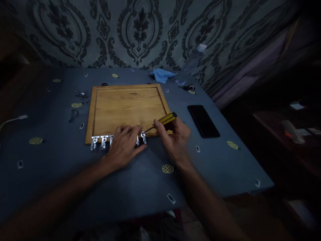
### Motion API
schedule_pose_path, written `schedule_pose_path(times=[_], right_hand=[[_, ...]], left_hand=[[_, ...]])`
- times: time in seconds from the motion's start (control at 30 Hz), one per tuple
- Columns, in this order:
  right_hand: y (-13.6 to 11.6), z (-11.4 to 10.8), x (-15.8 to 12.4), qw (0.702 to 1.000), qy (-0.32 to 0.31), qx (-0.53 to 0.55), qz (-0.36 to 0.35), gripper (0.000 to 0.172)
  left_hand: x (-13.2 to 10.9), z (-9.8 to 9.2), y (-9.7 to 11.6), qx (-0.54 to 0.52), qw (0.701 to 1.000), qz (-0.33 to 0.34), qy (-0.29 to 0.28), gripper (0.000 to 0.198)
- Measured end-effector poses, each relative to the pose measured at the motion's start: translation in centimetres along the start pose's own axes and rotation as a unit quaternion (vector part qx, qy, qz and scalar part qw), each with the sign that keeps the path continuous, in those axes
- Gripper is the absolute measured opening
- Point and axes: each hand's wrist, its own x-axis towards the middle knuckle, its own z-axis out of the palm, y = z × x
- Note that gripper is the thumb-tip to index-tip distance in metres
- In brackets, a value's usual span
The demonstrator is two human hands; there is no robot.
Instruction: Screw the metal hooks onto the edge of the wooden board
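Observation:
A wooden board (pixel 130 107) with a raised frame lies flat on the table. Along its near edge runs a shiny metal hook rail (pixel 103 142) with several hooks; its middle is hidden under my left hand (pixel 124 144). That hand presses the rail to the board, fingers on top and thumb along the near side. In my right hand (pixel 175 137) is a yellow-and-black screwdriver (pixel 167 118), gripped by its handle and tilted. Its tip meets the right end of the rail. Whether a screw sits under the tip is too small to tell.
On the blue patterned table (pixel 213 174), a black phone (pixel 203 121) lies to the right. Behind the board are a blue cloth (pixel 162 75), a clear bottle (pixel 192 62) and keys (pixel 188 88). Small metal parts (pixel 81 95) and a white cable (pixel 15 118) lie left. A patterned wall stands behind.

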Motion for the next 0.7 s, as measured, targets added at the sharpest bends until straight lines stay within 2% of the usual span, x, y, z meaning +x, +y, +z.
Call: schedule_pose_path(times=[0.1, 0.27, 0.47, 0.7], right_hand=[[0.03, -0.16, 0.08, 0.999, -0.039, 0.011, -0.006, 0.029], [-0.15, -0.40, 0.11, 0.994, -0.102, 0.027, -0.034, 0.014], [0.06, -0.32, 0.22, 0.996, -0.082, 0.012, -0.039, 0.027], [-0.01, -0.10, 0.06, 0.997, -0.077, 0.022, -0.014, 0.025]], left_hand=[[0.03, 0.01, -0.03, 0.004, 1.000, 0.000, -0.003, 0.045], [0.05, -0.03, -0.03, 0.007, 1.000, -0.001, -0.005, 0.043], [0.03, -0.01, 0.01, 0.006, 1.000, -0.006, -0.010, 0.044], [0.09, -0.22, 0.12, 0.005, 1.000, -0.007, -0.021, 0.043]])
